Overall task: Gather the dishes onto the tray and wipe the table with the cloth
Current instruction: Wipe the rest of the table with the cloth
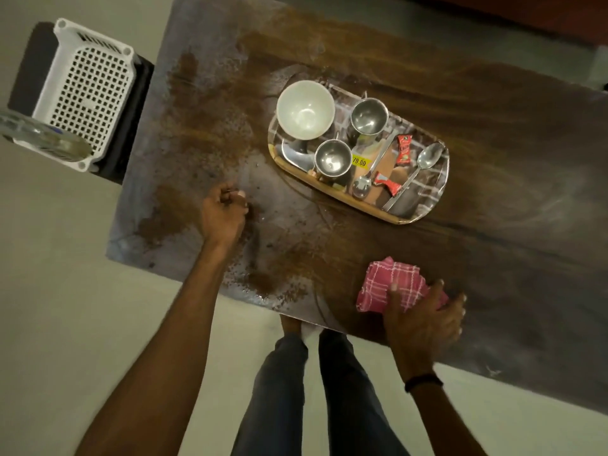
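An oval tray point(439, 195) lies on the dark wooden table point(493, 133) and holds a white bowl point(305, 108), two steel cups point(368, 115) point(332, 156), two spoons point(424, 162) and red sachets point(403, 149). Brown powder point(210, 103) is scattered over the table's left half. My left hand point(223, 213) rests on the table in the powder, fingers curled into a loose fist with nothing seen in it. My right hand point(424, 319) presses on a pink checked cloth point(386, 283) near the table's front edge.
A white perforated plastic basket point(88, 90) sits on a dark stand left of the table, with a clear round object point(42, 136) beside it. My legs point(316, 390) stand at the table's front edge on a pale floor.
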